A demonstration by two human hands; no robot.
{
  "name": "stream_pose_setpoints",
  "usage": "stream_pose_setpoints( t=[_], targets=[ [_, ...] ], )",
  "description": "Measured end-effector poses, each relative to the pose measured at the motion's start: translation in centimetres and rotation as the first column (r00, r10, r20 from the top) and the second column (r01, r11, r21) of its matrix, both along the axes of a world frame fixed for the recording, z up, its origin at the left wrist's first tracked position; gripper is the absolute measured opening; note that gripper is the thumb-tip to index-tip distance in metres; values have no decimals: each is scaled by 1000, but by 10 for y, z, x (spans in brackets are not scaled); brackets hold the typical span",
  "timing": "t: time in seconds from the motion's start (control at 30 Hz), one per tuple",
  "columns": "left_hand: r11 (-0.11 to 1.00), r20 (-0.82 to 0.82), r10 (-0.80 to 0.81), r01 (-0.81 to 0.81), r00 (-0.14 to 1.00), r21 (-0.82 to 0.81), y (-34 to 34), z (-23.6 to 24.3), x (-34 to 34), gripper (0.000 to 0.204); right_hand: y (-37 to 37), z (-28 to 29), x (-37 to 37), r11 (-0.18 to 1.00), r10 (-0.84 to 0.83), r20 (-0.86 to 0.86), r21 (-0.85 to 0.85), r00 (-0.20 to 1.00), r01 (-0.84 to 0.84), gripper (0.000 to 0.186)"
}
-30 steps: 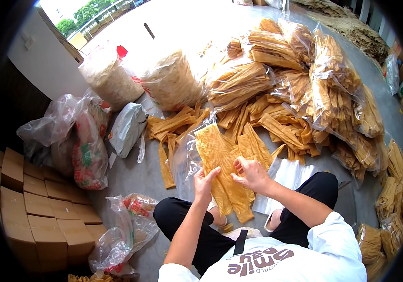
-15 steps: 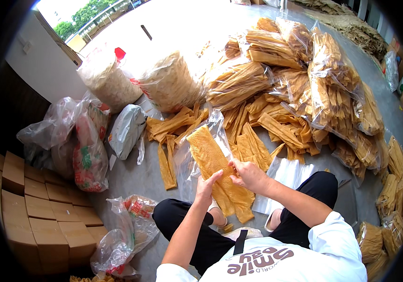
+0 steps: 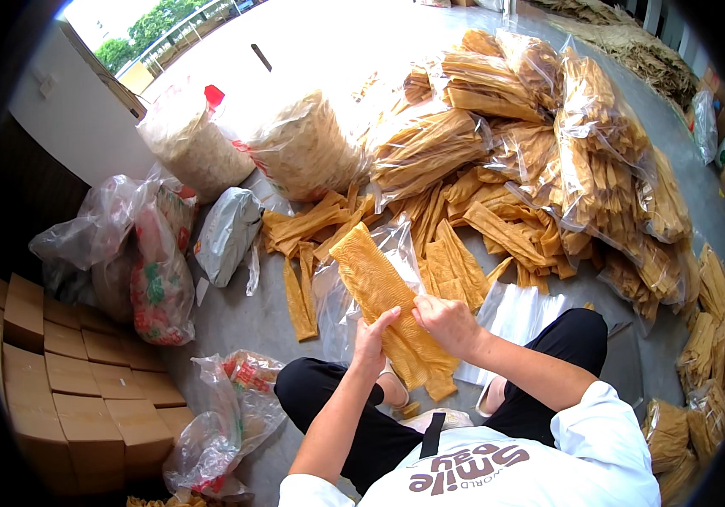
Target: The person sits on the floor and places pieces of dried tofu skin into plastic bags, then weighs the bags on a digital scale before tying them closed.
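Observation:
A long, wrinkled amber-yellow dried sheet hangs between my two hands above my crossed legs, tilted with its top to the left. My left hand is closed on its left edge, thumb on the front face. My right hand is closed on the right side of the sheet, fingers bent. Under and behind it lie a clear plastic bag, more loose amber sheets, and white plastic bags beside my right knee.
Bagged bundles of amber sheets are heaped ahead and right, with more bundles at far right. Two bulky sacks, crumpled plastic bags and a grey package stand left-forward. Cardboard boxes are stacked along the left.
The sheet's top has swung leftward and tilted more. My right hand has shifted slightly along the sheet, its fingers closing more onto it. My left hand stays on the left edge.

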State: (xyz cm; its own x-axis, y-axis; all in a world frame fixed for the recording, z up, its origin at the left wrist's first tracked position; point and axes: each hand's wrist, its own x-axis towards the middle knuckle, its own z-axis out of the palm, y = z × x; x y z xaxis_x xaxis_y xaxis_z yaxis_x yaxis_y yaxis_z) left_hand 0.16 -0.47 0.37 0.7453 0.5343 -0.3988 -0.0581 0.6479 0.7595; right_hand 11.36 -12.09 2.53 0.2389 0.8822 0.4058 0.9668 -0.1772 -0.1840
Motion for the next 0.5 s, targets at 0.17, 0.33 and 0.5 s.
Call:
stream_pose_setpoints(
  t=[0.17, 0.33, 0.5],
  targets=[
    [1000, -5, 14, -15, 1000, -22, 4, 1, 0, 34, 2, 9, -1, 994, 13, -119, 112, 993, 0, 8],
    [1000, -12, -5, 6, 1000, 15, 4, 5, 0, 38, 2, 6, 0, 992, 0, -122, 127, 993, 15, 11],
    [1000, 19, -7, 7, 1000, 21, 5, 3, -3, 40, 8, 7, 1, 995, 3, -28, 100, 1000, 0, 10]
  ],
)
